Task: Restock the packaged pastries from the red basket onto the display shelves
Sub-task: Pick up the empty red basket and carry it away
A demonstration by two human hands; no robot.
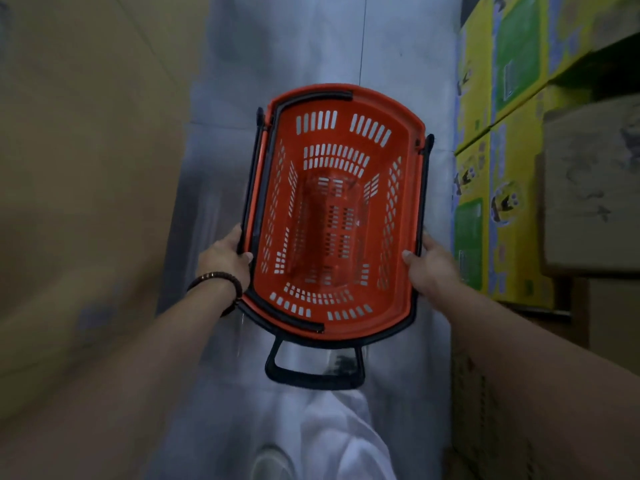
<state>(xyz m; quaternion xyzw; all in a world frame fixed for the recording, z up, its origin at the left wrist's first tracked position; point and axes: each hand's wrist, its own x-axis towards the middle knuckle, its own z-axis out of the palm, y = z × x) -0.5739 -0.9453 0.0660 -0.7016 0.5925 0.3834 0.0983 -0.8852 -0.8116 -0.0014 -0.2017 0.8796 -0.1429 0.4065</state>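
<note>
Red basket [391, 105], slotted bottom showing, left hand [223, 261] and right hand [434, 268] fingers curled round its side rims

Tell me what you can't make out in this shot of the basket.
- Head view: fingers of the left hand and right hand, mostly hidden behind the basket rim.
- Head view: print on the yellow boxes, too blurred to read.
- Head view: the brown surface on the left, blurred beyond telling.
- Pastries and shelves: none in frame.
</note>
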